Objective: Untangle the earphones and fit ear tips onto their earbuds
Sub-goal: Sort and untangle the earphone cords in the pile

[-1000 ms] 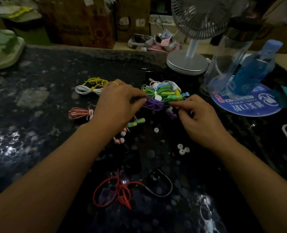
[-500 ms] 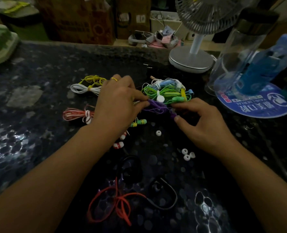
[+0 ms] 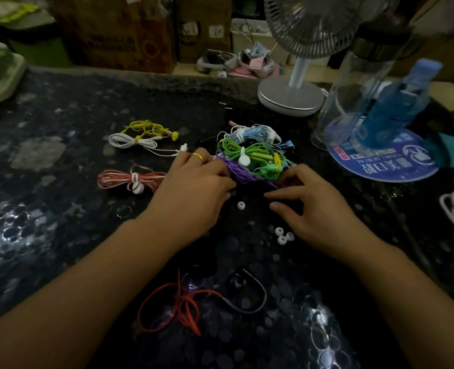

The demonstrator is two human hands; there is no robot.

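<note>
Fingers of the left hand [image 3: 194,193], one wearing a gold ring [image 3: 198,156], curl onto the purple earphone cord [image 3: 237,174], while the right hand [image 3: 311,209] bends its fingers at the cord's other end, thumb apart; whether they pinch it I cannot tell. The cord lies at the near edge of the tangled earphone pile [image 3: 255,153] on the dark table [image 3: 60,129], with loose white ear tips [image 3: 283,235] nearer still. Right of the pile, a blue round card [image 3: 385,166] carries upside-down print I cannot read.
</note>
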